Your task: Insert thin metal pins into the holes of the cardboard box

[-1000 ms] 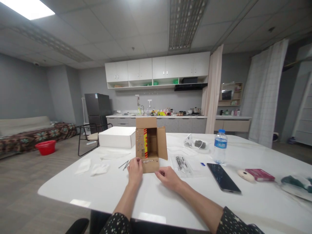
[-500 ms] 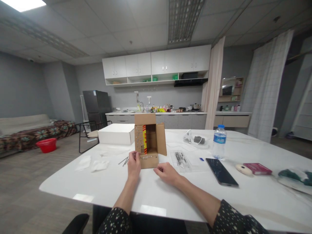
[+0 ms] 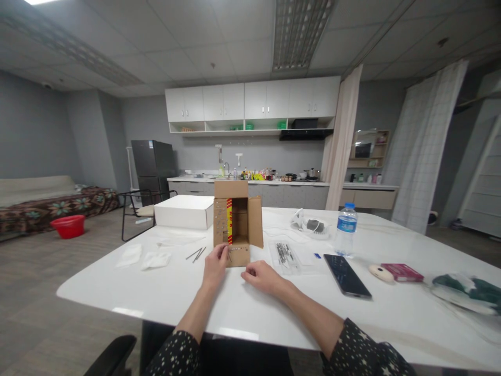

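An open cardboard box [image 3: 255, 222] stands in front of me, its front flap folded down onto the table. Small shiny dots run in a row along that flap and speckle the left flap beside a red-and-yellow strip. At the front flap's left side, my left hand [image 3: 215, 265] is closed in a pinch; a thin dark thing seems to show at its fingertips, too small to name. My right hand [image 3: 264, 277] rests curled on the table just right of the flap, with nothing visible in it. Several thin dark rods [image 3: 198, 254] lie left of my left hand.
A clear plastic case [image 3: 287, 256] with small dark pieces lies to the right, near a phone [image 3: 346, 275] and a water bottle [image 3: 346, 230]. A white box [image 3: 183, 212] and crumpled tissues [image 3: 155, 260] are on the left. Farther right sits a maroon box [image 3: 403, 272].
My left hand has shifted right along the front flap, away from the rods. My right hand keeps its curled pose. The whole view has turned slightly.
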Tool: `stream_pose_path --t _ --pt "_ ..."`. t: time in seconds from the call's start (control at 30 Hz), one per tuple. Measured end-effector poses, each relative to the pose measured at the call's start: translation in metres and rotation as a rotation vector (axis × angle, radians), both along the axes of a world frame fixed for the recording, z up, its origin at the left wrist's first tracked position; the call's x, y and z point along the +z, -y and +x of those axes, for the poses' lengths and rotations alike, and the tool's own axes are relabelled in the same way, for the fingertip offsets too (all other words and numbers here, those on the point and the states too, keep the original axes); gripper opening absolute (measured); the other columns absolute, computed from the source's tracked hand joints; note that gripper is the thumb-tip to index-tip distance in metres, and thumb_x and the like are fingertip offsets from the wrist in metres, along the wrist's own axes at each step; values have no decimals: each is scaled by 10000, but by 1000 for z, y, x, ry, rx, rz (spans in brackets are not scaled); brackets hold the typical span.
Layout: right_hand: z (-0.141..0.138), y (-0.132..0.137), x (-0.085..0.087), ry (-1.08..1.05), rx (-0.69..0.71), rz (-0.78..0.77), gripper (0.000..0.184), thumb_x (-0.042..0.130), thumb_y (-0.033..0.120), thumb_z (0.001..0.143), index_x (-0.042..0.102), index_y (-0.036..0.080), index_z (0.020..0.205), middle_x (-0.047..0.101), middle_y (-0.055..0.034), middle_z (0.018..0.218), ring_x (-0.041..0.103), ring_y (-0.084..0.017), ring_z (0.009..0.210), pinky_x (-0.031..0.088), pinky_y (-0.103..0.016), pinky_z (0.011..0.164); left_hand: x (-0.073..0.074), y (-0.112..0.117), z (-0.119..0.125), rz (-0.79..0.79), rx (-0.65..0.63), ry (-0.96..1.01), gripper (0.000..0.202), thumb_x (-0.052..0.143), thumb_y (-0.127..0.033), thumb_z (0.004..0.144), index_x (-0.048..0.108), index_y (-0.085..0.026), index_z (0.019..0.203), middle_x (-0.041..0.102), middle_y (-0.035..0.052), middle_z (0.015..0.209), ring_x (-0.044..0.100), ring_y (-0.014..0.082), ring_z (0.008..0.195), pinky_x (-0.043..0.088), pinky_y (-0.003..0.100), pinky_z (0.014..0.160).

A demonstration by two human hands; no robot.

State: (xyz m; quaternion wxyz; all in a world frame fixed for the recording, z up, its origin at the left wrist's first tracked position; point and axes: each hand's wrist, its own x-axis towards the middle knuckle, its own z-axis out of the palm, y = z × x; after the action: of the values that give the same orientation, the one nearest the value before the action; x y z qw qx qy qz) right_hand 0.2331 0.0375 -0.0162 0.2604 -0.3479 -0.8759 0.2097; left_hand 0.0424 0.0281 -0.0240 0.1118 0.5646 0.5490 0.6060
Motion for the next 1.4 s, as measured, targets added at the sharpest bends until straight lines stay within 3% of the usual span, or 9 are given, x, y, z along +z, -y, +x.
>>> stream_pose_path --t 0.13,0.33,0.6,0.77,1.1,1.4 --pt "1 3 4 25 -3 -5 185 557 283 828 691 156 816 606 -5 648 488 -115 593 297 -227 541 0 3 5 -48 -95 3 292 511 -434 831 625 -177 909 712 57 831 658 182 718 528 321 710" --pt "1 4 4 31 12 -16 173 559 266 822 696 166 854 622 -7 664 502 -118 592 307 -228 544 -4 2 7 -127 -179 -72 222 563 -391 796 626 -180 820 688 32 700 653 177 663 520 311 673" --pt "0 3 2 21 21 33 168 542 206 809 693 157 865 653 -52 843 563 -149 738 401 -244 683 -8 0 8 -162 -234 -268 191 568 -357 790 643 -182 781 677 36 720 606 169 657 474 294 638" --pt "2 2 0 24 14 65 177 542 224 808 687 152 880 622 -73 874 575 -180 807 425 -277 762 -10 1 7 -171 -315 -383 164 551 -284 795 679 -188 835 701 52 788 618 177 713 474 301 694" --pt "1 1 -1 79 -25 72 264 530 266 830 691 162 1011 606 -75 884 569 -184 816 416 -289 791 -8 4 8 -183 -293 -357 164 613 -278 733 724 -213 835 713 46 792 625 184 720 501 305 723" --pt "3 1 0 144 -76 83 314 526 279 831 681 179 1085 601 -76 918 576 -194 836 402 -295 794 -15 -2 5 -198 -318 -397 217 547 -219 777 713 -197 914 721 61 868 641 184 782 498 318 785"
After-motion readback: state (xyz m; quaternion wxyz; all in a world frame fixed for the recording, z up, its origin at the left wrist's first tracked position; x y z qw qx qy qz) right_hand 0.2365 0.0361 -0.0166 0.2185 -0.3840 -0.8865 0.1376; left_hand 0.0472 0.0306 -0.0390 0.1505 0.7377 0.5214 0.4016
